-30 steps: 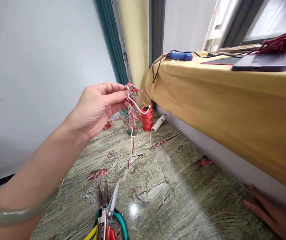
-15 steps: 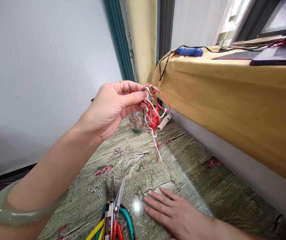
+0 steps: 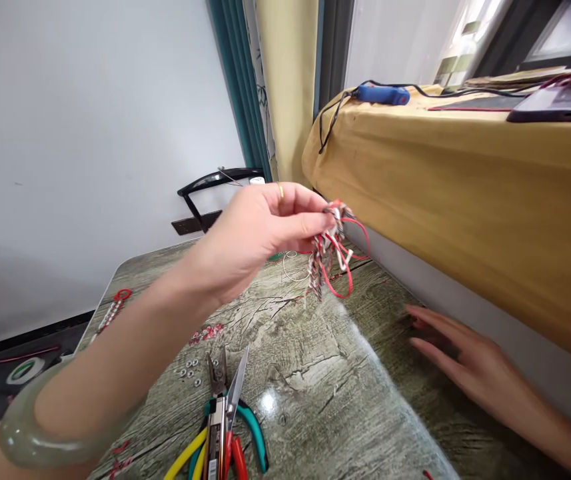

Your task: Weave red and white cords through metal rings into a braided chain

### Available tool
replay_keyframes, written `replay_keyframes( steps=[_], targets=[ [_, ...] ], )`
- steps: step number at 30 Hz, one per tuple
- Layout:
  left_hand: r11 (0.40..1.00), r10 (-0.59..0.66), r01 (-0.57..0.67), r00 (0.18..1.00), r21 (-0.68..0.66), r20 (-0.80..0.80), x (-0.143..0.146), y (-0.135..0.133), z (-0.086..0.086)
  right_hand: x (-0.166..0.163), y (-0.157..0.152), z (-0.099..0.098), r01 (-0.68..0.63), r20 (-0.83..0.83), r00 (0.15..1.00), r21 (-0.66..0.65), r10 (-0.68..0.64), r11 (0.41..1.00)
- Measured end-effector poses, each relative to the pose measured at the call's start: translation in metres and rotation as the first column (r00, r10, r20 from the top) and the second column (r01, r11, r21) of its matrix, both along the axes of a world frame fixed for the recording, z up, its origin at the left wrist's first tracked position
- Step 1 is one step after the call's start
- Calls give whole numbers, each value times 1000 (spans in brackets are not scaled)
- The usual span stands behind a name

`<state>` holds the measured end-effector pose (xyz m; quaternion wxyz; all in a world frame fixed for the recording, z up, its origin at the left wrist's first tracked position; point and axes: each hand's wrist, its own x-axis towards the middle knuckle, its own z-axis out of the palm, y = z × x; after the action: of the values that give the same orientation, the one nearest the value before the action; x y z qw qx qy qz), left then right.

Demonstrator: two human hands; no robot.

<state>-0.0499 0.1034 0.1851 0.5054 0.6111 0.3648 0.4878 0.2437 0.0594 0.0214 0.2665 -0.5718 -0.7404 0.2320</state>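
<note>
Head view: the left hand (image 3: pixel 260 233) is raised over the table (image 3: pixel 315 373), thumb and fingertips (image 3: pixel 322 223) pinched shut on the top of a bundle of cords (image 3: pixel 332 250), red, white and dark strands partly braided, which hangs just below and beyond the pinch with a red loop drooping at its far side. A gold ring (image 3: pixel 280 191) sits on one finger and a pale green bangle (image 3: pixel 40 433) circles the wrist. The right hand (image 3: pixel 470 363) lies low and well apart from the bundle, fingers stretched out flat and spread on the table, gripping nothing. The table top is glossy, with a grey-green cracked-wood pattern and small red blossoms, and it catches a bright glare. Nearer than the pinching fingers lie scissors (image 3: pixel 235 393) among pliers (image 3: pixel 252 433) with teal, yellow and red handles, and a scatter of small metal nuts (image 3: pixel 189 372) beside them. Beyond the fingers a thin wire ring (image 3: pixel 292 267) lies on the table. Past the right fingers rises a ledge draped in yellow cloth (image 3: pixel 465 200), bearing a blue tool (image 3: pixel 382 95) with a black cord. Behind the left hand stand a white wall (image 3: pixel 90 120) and a teal curtain (image 3: pixel 232 87).
</note>
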Motion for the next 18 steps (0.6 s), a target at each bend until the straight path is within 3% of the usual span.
replay_keyframes(
  steps=[1, 3, 5, 6, 8, 11, 16, 18],
  targets=[
    [1000, -16, 16, 1000, -13, -13, 4, -3, -2, -21, 3, 13, -82, -208, 977, -122, 55, 989],
    [997, -46, 44, 998, -56, -36, 10, -7, -7, -62, 10, 37, -397, -618, 766, -240, 175, 886],
    [991, -53, 46, 997, -123, -51, 13, -9, -14, -93, 18, 54, -640, -792, 573, -272, 210, 719],
    [987, -43, 35, 998, -158, -52, 12, -10, -19, -104, 22, 58, -686, -813, 550, -310, 190, 658],
    [980, 0, -8, 999, -198, -41, 6, -9, -31, -115, 28, 61, -681, -804, 577, -374, 147, 630],
    [969, 130, -136, 991, -206, -40, -9, -8, -51, -106, 34, 57, -589, -711, 692, -452, 128, 670],
    [940, 263, -277, 960, -199, -96, -32, -4, -78, -58, 36, 54, -502, -454, 848, -523, 273, 688],
    [932, 286, -305, 951, -194, -120, -36, -3, -84, -42, 34, 56, -465, -344, 880, -480, 329, 743]
  ],
)
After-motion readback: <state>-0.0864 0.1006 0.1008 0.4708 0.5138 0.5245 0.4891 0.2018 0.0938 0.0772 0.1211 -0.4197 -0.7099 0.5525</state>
